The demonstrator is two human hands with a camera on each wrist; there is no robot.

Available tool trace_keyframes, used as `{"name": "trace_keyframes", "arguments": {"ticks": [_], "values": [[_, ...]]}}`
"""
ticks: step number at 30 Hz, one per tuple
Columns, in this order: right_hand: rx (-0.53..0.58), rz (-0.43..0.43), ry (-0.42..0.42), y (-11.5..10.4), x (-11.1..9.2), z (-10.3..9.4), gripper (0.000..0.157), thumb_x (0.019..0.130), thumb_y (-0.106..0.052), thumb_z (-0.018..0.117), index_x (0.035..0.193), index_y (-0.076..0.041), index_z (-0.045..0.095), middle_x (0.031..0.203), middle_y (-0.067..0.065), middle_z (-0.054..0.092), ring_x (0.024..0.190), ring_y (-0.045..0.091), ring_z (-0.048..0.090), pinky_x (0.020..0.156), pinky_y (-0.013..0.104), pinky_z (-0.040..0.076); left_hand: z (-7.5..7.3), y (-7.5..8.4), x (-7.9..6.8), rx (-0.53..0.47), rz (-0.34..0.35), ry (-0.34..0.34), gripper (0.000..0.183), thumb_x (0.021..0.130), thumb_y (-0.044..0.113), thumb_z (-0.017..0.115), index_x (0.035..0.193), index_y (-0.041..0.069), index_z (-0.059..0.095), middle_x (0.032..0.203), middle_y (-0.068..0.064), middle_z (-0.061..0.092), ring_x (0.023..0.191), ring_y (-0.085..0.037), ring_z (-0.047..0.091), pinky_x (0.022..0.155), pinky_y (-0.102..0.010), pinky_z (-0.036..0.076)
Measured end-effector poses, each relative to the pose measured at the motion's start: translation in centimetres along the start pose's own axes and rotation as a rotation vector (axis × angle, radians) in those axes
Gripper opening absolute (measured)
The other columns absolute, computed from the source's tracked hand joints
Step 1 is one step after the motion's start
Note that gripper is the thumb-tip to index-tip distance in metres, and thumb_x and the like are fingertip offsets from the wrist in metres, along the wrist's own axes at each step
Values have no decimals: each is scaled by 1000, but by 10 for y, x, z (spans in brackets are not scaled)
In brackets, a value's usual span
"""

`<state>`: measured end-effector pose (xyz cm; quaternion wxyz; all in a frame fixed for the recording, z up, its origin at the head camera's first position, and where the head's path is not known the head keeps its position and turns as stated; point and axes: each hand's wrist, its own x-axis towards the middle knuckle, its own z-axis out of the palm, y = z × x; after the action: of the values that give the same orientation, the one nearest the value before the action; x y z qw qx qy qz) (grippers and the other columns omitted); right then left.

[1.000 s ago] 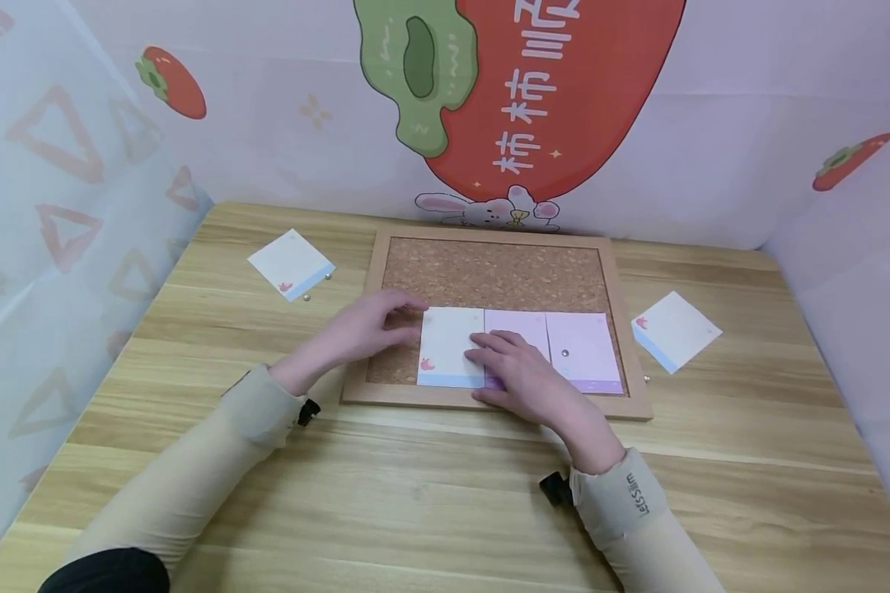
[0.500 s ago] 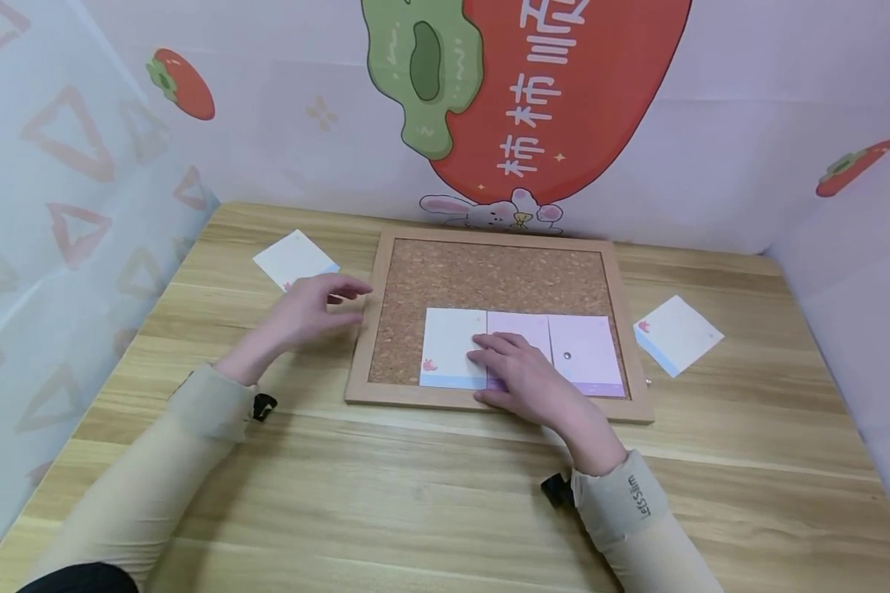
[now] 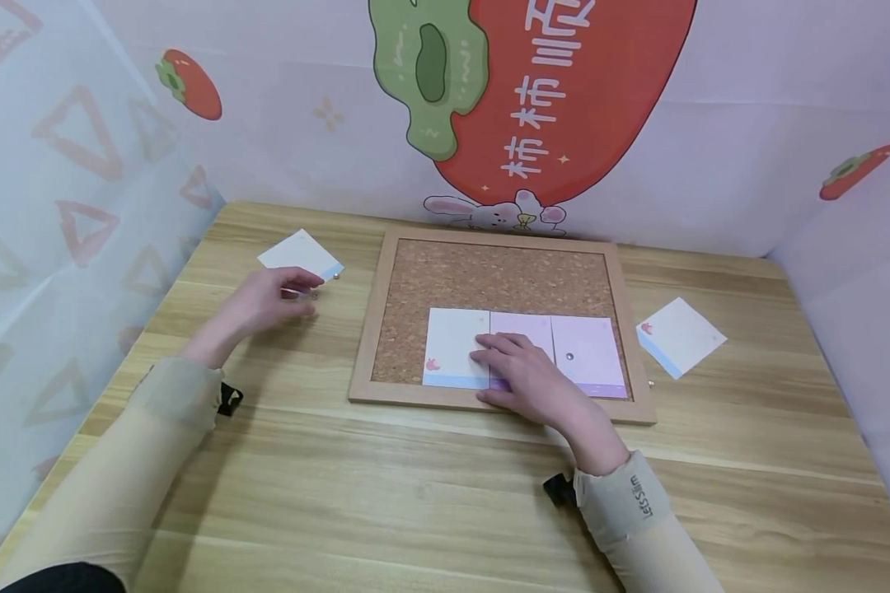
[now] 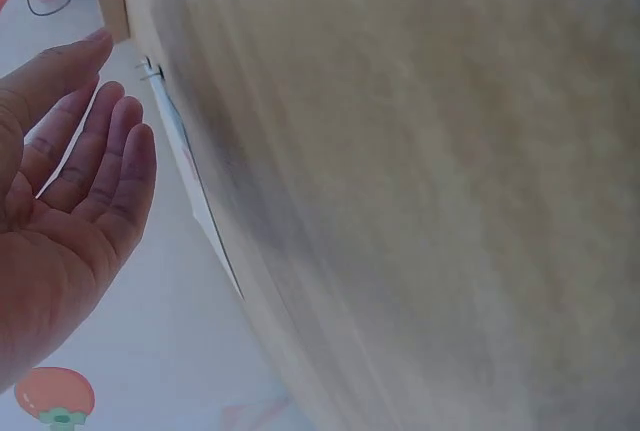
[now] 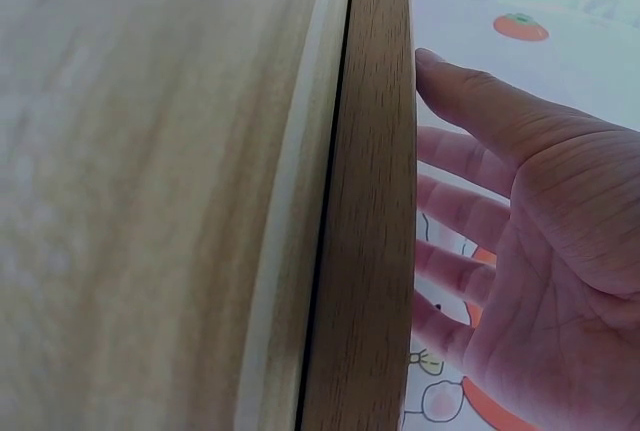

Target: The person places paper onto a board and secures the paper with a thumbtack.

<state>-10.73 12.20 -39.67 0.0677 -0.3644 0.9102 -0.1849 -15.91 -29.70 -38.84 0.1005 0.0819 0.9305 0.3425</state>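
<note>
My left hand [image 3: 261,301] hovers over the table by a white note sheet with a blue edge [image 3: 300,249], its fingers loosely bent and holding nothing. Near its fingertips lie two small metal pushpins, one pushpin [image 3: 337,276] at the sheet's corner. My right hand [image 3: 530,375] rests with spread fingers across the white note [image 3: 452,338] and the middle purple note [image 3: 519,324] on the framed corkboard [image 3: 482,268]. To its right, a purple note [image 3: 593,346] has a pushpin [image 3: 569,357] on it. In the right wrist view, the fingers [image 5: 465,211] reach over the wooden frame.
Another white and blue note [image 3: 682,336] lies on the table right of the board, with a pushpin [image 3: 651,383] close to the frame. A printed cloth backdrop [image 3: 282,148] stands behind the wooden table [image 3: 415,494].
My left hand has left the white note on the board and moved left to the loose sheet and pins. My right hand has stayed on the notes.
</note>
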Motion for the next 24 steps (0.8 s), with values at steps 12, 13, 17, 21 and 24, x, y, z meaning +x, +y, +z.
{"name": "trace_keyframes", "arguments": {"ticks": [12,13,17,21,24], "values": [[6,-1,-6,2,0,1,54,89,-33,75,135,-7,61,150,15,51,138,38,46,111,57,41,0,-9,13,133,-12,13,24,90,12,73,113,5,71,110,-16,74,101,-29,69,83,-23,50],[7,-2,-8,2,0,1,54,89,-33,75,135,-7,61,150,14,51,138,38,46,111,56,41,0,-10,14,137,-13,11,23,90,13,73,112,5,71,109,-16,75,100,-28,69,82,-21,48],[6,-3,-8,2,0,1,54,90,-33,75,135,-7,61,150,14,51,138,37,46,111,56,41,-1,-11,15,136,-19,-2,21,92,14,72,111,6,72,108,-15,74,98,-26,68,82,-23,47],[9,-3,-16,2,0,0,54,90,-33,74,135,-7,61,150,14,51,139,37,46,111,57,41,-1,-12,16,153,-22,1,18,92,14,71,109,6,72,105,-14,75,96,-24,67,82,-27,47],[8,0,-20,2,0,-1,54,90,-33,74,135,-7,60,150,14,51,139,37,45,111,57,41,-1,-13,16,172,-18,7,15,92,13,71,106,6,73,102,-13,75,93,-23,66,81,-28,46]]}}
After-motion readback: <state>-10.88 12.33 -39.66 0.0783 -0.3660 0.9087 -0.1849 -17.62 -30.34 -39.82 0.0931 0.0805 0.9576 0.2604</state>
